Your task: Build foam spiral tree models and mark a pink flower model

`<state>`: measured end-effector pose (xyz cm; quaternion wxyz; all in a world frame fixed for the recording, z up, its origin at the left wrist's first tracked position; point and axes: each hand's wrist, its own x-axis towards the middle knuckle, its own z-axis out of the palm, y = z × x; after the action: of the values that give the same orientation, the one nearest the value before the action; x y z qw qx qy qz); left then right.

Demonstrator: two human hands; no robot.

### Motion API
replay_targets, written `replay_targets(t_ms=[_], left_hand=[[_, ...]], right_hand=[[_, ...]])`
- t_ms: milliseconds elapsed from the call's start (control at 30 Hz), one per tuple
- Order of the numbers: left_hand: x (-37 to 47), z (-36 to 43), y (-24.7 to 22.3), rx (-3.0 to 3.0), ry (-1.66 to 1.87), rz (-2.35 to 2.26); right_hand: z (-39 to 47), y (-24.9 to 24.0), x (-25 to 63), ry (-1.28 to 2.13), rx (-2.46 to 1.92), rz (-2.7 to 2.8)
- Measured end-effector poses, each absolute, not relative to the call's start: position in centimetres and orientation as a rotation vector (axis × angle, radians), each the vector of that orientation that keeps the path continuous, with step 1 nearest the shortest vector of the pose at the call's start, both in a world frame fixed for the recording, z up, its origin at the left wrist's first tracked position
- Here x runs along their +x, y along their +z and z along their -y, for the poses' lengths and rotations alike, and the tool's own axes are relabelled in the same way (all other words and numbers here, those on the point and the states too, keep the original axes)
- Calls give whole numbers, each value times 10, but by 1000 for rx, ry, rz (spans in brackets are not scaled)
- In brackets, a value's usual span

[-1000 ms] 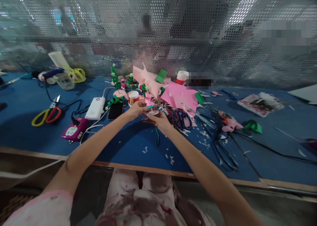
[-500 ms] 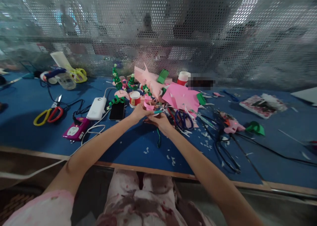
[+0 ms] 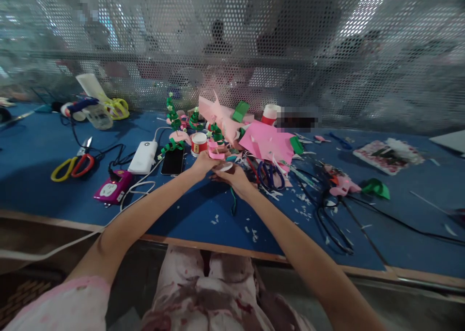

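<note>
A curled pink paper strip (image 3: 217, 155) is pinched between the fingers of my left hand (image 3: 204, 164). Close beside it, my right hand (image 3: 237, 177) has its fingers closed around a small piece with a white top (image 3: 227, 168), whose kind I cannot make out. Just left of my hands stands a red and white cup (image 3: 199, 144). Small trees of coiled green paper (image 3: 172, 114) with pale stars rise behind it. A green coiled strip (image 3: 170, 147) lies over a black phone (image 3: 172, 163).
Pink paper sheets (image 3: 267, 140) and blue-handled scissors (image 3: 271, 174) lie right of my hands among white scraps. To the left are a white power bank (image 3: 143, 157), a purple socket box (image 3: 114, 187) and yellow-and-red scissors (image 3: 74, 166). A perforated metal screen (image 3: 225, 69) stands behind the table.
The pink strip has shifted slightly down and left with my left hand. At my right fingers, the piece's white top shows more and the teal bit less. The view has shifted slightly.
</note>
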<state>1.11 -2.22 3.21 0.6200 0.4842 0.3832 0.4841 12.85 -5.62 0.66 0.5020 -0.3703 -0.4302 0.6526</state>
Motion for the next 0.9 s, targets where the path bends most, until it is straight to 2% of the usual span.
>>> replay_targets(t_ms=[433,900], left_hand=[[10,18,37,1250,1119,-731],[10,10,28,1101,1202,-763]], right_hand=[[48,5,138,1593,-784,1001],[45,0,136,1587,-809,973]])
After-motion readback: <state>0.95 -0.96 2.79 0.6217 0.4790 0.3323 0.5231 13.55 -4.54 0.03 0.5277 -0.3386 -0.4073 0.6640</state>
